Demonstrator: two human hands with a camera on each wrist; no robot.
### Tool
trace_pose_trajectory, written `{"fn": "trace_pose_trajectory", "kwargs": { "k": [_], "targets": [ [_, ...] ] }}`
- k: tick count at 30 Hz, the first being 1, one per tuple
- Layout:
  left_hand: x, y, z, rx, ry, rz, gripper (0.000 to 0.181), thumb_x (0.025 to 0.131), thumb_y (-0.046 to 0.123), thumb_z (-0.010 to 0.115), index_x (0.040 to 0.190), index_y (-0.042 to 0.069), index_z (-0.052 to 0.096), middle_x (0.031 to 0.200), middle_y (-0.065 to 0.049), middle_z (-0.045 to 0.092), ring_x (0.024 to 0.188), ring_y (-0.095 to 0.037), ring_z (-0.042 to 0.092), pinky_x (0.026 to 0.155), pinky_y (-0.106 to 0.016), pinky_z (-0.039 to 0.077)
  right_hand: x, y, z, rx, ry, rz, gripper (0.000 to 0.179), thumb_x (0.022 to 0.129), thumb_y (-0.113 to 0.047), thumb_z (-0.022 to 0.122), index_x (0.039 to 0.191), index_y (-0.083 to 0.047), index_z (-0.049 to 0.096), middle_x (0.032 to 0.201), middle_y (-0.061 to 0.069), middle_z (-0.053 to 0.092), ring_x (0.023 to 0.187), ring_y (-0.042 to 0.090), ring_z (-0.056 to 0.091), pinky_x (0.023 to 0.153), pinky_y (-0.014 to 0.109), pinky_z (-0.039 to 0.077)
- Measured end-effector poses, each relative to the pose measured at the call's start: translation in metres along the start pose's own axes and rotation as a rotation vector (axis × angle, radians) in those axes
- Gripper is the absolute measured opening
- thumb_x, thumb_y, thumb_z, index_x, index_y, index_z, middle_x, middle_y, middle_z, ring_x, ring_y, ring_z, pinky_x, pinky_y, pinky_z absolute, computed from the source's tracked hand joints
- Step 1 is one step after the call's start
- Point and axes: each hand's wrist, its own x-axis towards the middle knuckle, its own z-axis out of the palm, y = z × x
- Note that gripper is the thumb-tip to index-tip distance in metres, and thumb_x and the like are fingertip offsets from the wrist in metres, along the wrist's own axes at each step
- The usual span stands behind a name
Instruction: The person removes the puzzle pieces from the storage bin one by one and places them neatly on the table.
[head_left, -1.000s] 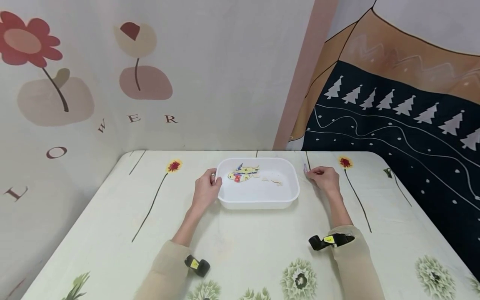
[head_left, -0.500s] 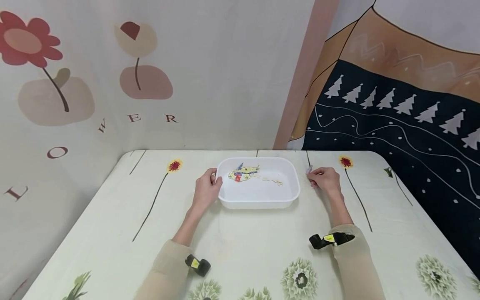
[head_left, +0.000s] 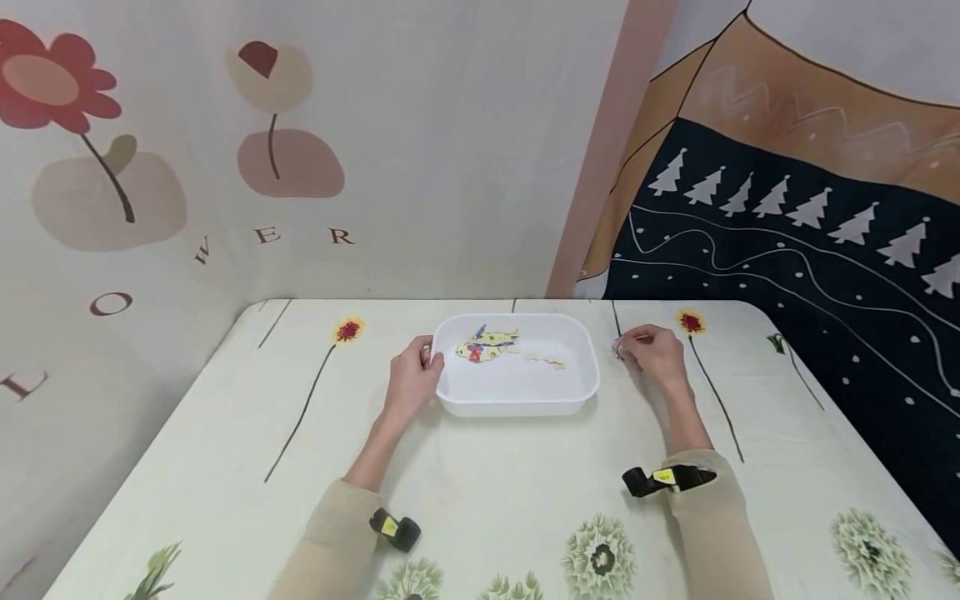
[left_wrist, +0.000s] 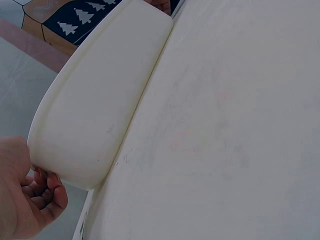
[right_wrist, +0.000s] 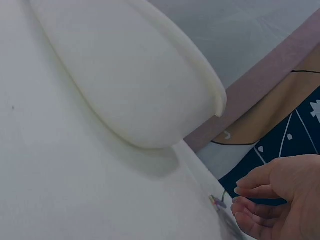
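A white plastic tray stands on the table. In it lies a flat yellow figure with blue and red marks, and pale scraps are to its right. My left hand grips the tray's left rim with bent fingers; the left wrist view shows this hand at the tray's near corner. Just right of the tray, my right hand hovers with loosely bent fingers. A small multicoloured piece lies on the table by its fingertips, seemingly apart from them. The tray's walls hide its contents in both wrist views.
A pale cloth with printed flowers covers the table. Behind it hangs a light curtain with flower prints, and to the right a dark cloth with printed trees. Black cameras sit on both wrists.
My right hand, earlier pinching the small piece upright, has lifted slightly and shifted right; the piece is now lower by the fingertips. My left hand and the tray stay where they were.
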Motion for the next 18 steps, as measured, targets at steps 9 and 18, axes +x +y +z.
{"fn": "trace_pose_trajectory", "kwargs": {
  "k": [9,18],
  "targets": [
    [0.0,0.0,-0.001,-0.006,0.006,0.008,0.038,0.098,0.009,0.057,0.133,-0.005,0.058,0.08,-0.007,0.049,0.071,-0.018,0.046,0.058,-0.024,0.036,-0.004,-0.021,-0.003,0.044,0.026,-0.104,0.032,0.099,-0.02,0.059,0.12,0.002,0.067,0.107,0.017,0.064,0.088,0.028,0.064,0.065,0.016,0.048],
    [0.001,-0.002,0.0,0.0,0.01,0.026,0.036,0.097,0.008,0.057,0.131,-0.006,0.06,0.079,-0.006,0.049,0.071,-0.018,0.046,0.059,-0.024,0.035,-0.012,-0.038,0.005,0.069,0.028,-0.203,0.029,0.099,-0.02,0.06,0.118,0.0,0.068,0.108,0.018,0.067,0.094,0.035,0.067,0.071,0.02,0.05]
  ]
}}
